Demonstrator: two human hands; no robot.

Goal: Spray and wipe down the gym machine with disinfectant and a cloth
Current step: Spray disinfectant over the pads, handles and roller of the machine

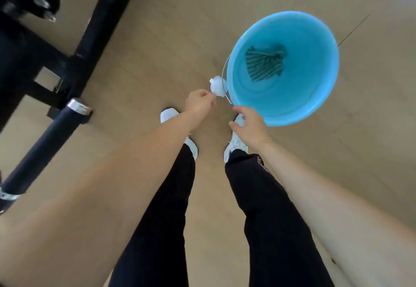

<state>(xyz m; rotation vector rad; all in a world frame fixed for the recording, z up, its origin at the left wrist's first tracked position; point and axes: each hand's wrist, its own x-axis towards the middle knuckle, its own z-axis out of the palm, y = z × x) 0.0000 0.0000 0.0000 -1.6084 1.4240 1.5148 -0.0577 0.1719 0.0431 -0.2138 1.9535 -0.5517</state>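
Observation:
A blue bucket [324,97] stands on the wooden floor and holds water. A green striped cloth [265,63] lies sunk in it. The bucket's wire handle hangs out over the left side with a white grip [216,86]. My left hand [199,103] has curled fingers, and its fingertips pinch the near end of that grip. Close to the bucket's near rim, my right hand [247,127] hovers with relaxed, spread fingers and holds nothing. The black gym machine frame [90,30] stands at the left. No spray bottle is in view.
A black padded bar with a chrome collar [80,106] juts out of the machine at the lower left. My legs in black trousers and my white shoes [191,145] stand between machine and bucket. Bare wooden floor stretches to the right and beyond the bucket.

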